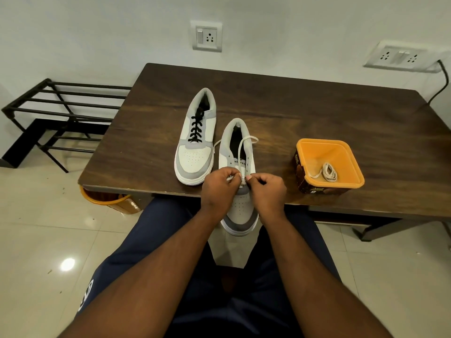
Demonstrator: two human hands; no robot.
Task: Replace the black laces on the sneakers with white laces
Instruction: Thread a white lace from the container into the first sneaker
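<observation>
Two white-and-grey sneakers lie on the dark wooden table (pixel 317 113). The left sneaker (pixel 195 152) carries black laces (pixel 196 126). The right sneaker (pixel 240 157) hangs its toe over the table's front edge and has a white lace (pixel 241 148) running from its lower eyelets up toward the collar. My left hand (pixel 218 189) and my right hand (pixel 266 191) meet over its lower eyelets, each pinching a part of the white lace. A second white lace (pixel 327 172) lies coiled inside an orange tub (pixel 329 152) to the right.
A black metal rack (pixel 61 113) stands left of the table. An orange bin (pixel 109 202) sits under the table's front-left corner. Wall sockets (pixel 207 36) are behind, and a black cable (pixel 439 84) drops at the far right. My legs are below the table edge.
</observation>
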